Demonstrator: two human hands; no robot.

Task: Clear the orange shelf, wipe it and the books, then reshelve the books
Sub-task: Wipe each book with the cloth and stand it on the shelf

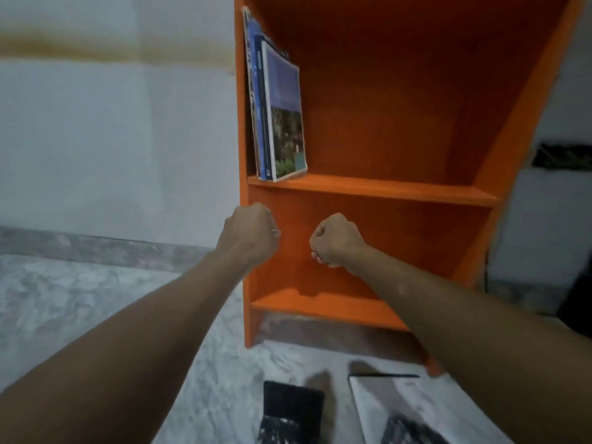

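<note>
Several books (282, 116) were found leaning at the left of the orange shelf (384, 190), upper compartment; another book (400, 405) was noted on the floor. Reshelving was judged unfinished. The left grip (250, 232) and right grip (336, 241) were fisted, nothing seen held.

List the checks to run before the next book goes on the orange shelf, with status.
1. Hands free: left hand and right hand are both fisted, with nothing seen in them: ok.
2. Shelved books stable: they stand leaning on the left wall: ok.
3. Room beside them on the orange shelf: ok.
4. Floor book ready to lift: a dark thing lies on it: not ok.
5. Shelf wiped: cannot tell.
</note>
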